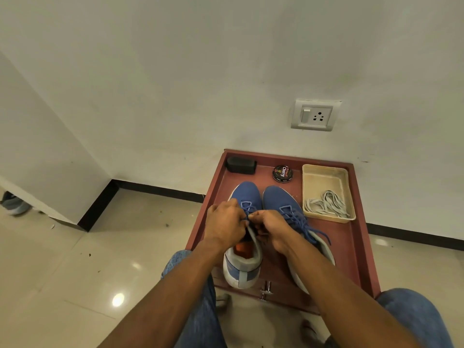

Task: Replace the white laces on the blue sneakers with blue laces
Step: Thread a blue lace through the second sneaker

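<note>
I see both hands working at the throat of the left sneaker [244,222], which stands on the reddish-brown tray [356,247] toward its left edge, toe pointing at the far edge and heel near the near edge. My left hand [224,223] has its fingers curled in over the upper eyelets, and my right hand [270,228] meets it there, fingers bent and pinching the blue lace [247,207] where it crosses the tongue. Both hands are closed on that lace; the exact strand each one holds is hidden under the knuckles. The lace already runs through the lower eyelets of this shoe in a crossed pattern.

The right sneaker [281,199] stands just beside the first, touching or nearly touching it along the toe, and it carries its own blue lace [305,226] threaded up the front, with loose ends trailing over the collar toward the right edge of the tray. My right forearm covers most of its heel.

At the far right corner of the tray sits a shallow beige plastic dish [326,177], and the white laces [326,204] lie bundled in its near end. Along the far edge, between the dish and the far left corner, a round tin of shoe polish [283,173] lies flat, and a black box-like object [241,165] sits in the far left corner. A wall socket [315,116] is mounted on the wall above the tray.
</note>
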